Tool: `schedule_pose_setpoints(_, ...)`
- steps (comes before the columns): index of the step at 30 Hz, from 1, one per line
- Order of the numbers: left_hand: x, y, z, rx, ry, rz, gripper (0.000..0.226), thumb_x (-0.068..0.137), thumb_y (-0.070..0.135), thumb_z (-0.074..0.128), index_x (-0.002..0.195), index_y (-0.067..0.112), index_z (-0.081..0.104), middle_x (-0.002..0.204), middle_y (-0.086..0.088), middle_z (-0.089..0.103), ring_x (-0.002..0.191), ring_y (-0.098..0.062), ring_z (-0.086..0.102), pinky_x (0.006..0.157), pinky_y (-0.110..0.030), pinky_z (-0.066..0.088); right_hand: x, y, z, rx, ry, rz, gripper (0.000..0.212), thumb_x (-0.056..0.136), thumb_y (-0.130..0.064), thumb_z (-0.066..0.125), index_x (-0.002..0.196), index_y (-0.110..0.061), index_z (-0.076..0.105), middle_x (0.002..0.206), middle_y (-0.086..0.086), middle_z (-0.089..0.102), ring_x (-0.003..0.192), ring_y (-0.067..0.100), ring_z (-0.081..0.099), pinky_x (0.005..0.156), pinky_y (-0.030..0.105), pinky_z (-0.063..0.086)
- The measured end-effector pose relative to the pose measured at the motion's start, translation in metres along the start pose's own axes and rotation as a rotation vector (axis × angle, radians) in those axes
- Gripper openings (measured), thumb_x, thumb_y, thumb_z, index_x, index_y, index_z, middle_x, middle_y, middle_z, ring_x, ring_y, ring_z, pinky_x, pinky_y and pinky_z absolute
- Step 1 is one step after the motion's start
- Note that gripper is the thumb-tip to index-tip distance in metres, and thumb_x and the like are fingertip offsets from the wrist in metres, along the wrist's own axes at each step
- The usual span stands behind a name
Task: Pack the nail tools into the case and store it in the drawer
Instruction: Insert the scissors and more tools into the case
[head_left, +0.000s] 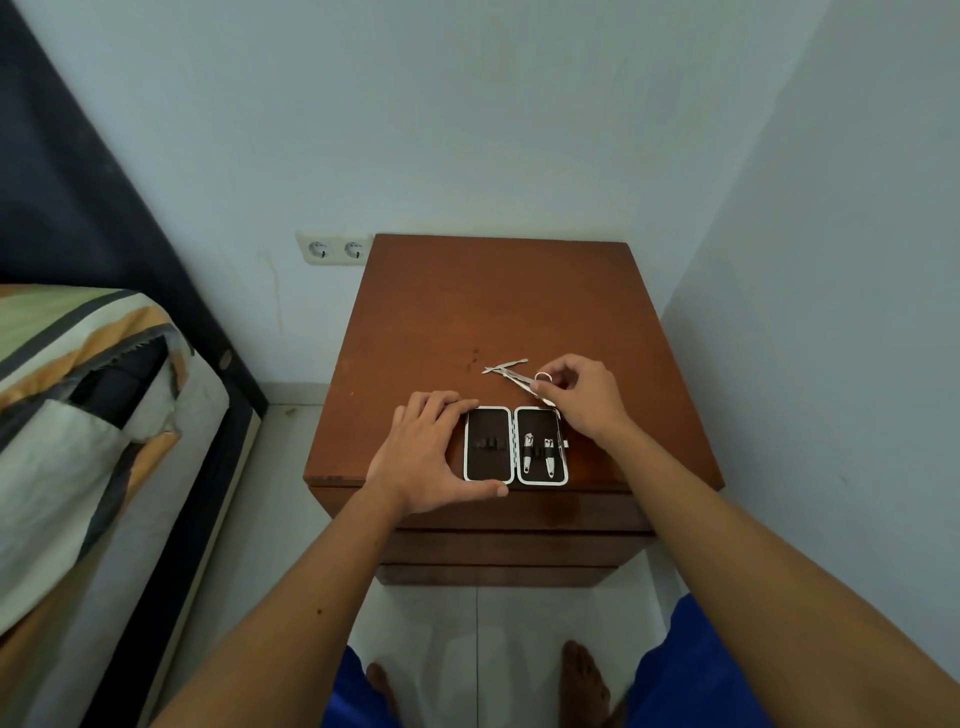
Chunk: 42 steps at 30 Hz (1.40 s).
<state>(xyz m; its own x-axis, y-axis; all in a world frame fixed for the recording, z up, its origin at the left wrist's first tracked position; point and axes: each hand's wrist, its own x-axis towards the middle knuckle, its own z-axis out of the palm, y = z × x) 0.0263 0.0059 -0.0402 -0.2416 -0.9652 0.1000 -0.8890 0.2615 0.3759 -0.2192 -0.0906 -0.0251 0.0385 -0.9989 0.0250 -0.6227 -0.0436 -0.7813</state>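
Observation:
A small case with a white rim and dark lining lies open flat near the front edge of the brown nightstand. Two nail clippers sit strapped in its right half; the left half shows only empty loops. My left hand grips the case's left side, thumb along its front edge. My right hand pinches the ring handle of small metal scissors just behind the case. A thin metal nail tool lies on the wood, touching the scissors' tip.
Closed drawer fronts run below the nightstand top. A bed with a striped cover stands at the left. A double wall socket is behind the nightstand. A wall closes in on the right; my bare feet stand on white tiles.

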Motion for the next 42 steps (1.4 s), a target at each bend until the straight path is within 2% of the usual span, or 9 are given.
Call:
schedule_pose_setpoints(8, 0.0, 0.0, 0.0, -0.011, -0.006, -0.001, 0.118, 0.062, 0.101, 0.061, 0.156, 0.033, 0.04, 0.153, 0.01, 0.04, 0.141, -0.014, 0.029, 0.118, -0.043, 0.032, -0.002, 0.005, -0.019, 0.074, 0.022, -0.029, 0.01, 0.085, -0.035, 0.084, 0.088, -0.026, 0.08, 0.07, -0.004, 0.065, 0.066, 0.007, 0.053, 0.068, 0.025, 0.044)
schedule_pose_setpoints(14, 0.0, 0.0, -0.001, -0.001, -0.006, -0.001, 0.119, 0.062, 0.103, 0.059, 0.156, 0.032, 0.04, 0.153, 0.01, 0.04, 0.14, -0.014, 0.029, 0.117, -0.042, 0.033, -0.001, 0.006, -0.026, 0.081, 0.056, 0.065, 0.017, 0.083, -0.043, 0.084, 0.083, -0.027, 0.081, 0.072, -0.009, 0.075, 0.072, 0.007, 0.067, 0.073, 0.024, 0.052)
schedule_pose_setpoints(18, 0.0, 0.0, -0.001, 0.001, -0.015, -0.003, 0.119, 0.063, 0.103, 0.058, 0.156, 0.032, 0.039, 0.155, 0.009, 0.039, 0.141, -0.015, 0.029, 0.117, -0.044, 0.033, 0.001, 0.009, -0.024, 0.155, 0.057, 0.134, 0.011, 0.081, -0.029, 0.088, 0.085, -0.024, 0.079, 0.074, -0.001, 0.078, 0.067, 0.011, 0.07, 0.075, 0.032, 0.061)
schedule_pose_setpoints(22, 0.001, 0.0, -0.001, 0.001, -0.025, -0.009, 0.118, 0.063, 0.104, 0.057, 0.157, 0.034, 0.038, 0.156, 0.011, 0.038, 0.143, -0.013, 0.027, 0.119, -0.044, 0.032, 0.005, 0.013, -0.022, 0.323, 0.053, 0.223, 0.028, 0.08, -0.013, 0.089, 0.105, -0.013, 0.077, 0.082, 0.007, 0.079, 0.066, 0.014, 0.068, 0.072, 0.029, 0.059)
schedule_pose_setpoints(26, 0.001, 0.0, -0.001, 0.0, -0.027, -0.013, 0.118, 0.063, 0.104, 0.057, 0.157, 0.034, 0.038, 0.156, 0.011, 0.037, 0.143, -0.013, 0.027, 0.119, -0.043, 0.031, 0.008, 0.013, -0.023, 0.353, 0.047, 0.26, 0.006, 0.086, -0.016, 0.083, 0.088, -0.021, 0.082, 0.086, 0.01, 0.081, 0.068, 0.011, 0.067, 0.08, 0.031, 0.06)
schedule_pose_setpoints(30, 0.001, 0.0, -0.001, -0.005, -0.026, -0.013, 0.118, 0.063, 0.104, 0.057, 0.157, 0.034, 0.039, 0.155, 0.011, 0.038, 0.143, -0.014, 0.028, 0.118, -0.044, 0.032, 0.01, 0.009, -0.024, 0.44, 0.074, 0.281, 0.003, 0.091, -0.017, 0.078, 0.09, -0.015, 0.08, 0.091, 0.011, 0.081, 0.07, 0.013, 0.07, 0.082, 0.032, 0.06)
schedule_pose_setpoints(34, 0.0, 0.001, 0.0, -0.014, -0.016, -0.011, 0.117, 0.063, 0.102, 0.059, 0.156, 0.033, 0.04, 0.155, 0.011, 0.039, 0.142, -0.014, 0.028, 0.118, -0.043, 0.032, 0.008, -0.007, -0.039, 0.607, 0.025, 0.209, 0.01, 0.096, -0.005, 0.071, 0.103, 0.002, 0.072, 0.091, 0.018, 0.077, 0.067, 0.018, 0.07, 0.067, 0.022, 0.06)
schedule_pose_setpoints(36, 0.0, 0.0, -0.001, -0.016, -0.007, -0.008, 0.117, 0.063, 0.102, 0.059, 0.156, 0.033, 0.041, 0.155, 0.01, 0.04, 0.141, -0.014, 0.029, 0.118, -0.043, 0.033, 0.004, -0.013, -0.046, 0.535, -0.073, 0.157, 0.016, 0.095, -0.003, 0.071, 0.108, 0.006, 0.071, 0.089, 0.018, 0.076, 0.068, 0.017, 0.069, 0.067, 0.023, 0.06)
schedule_pose_setpoints(42, 0.0, 0.001, 0.0, -0.007, -0.003, -0.006, 0.119, 0.061, 0.103, 0.058, 0.156, 0.032, 0.041, 0.154, 0.01, 0.041, 0.14, -0.014, 0.029, 0.115, -0.042, 0.033, -0.005, 0.001, -0.039, 0.188, -0.247, 0.063, 0.013, 0.092, -0.011, 0.077, 0.103, -0.018, 0.076, 0.08, 0.004, 0.079, 0.07, 0.012, 0.071, 0.077, 0.032, 0.059)
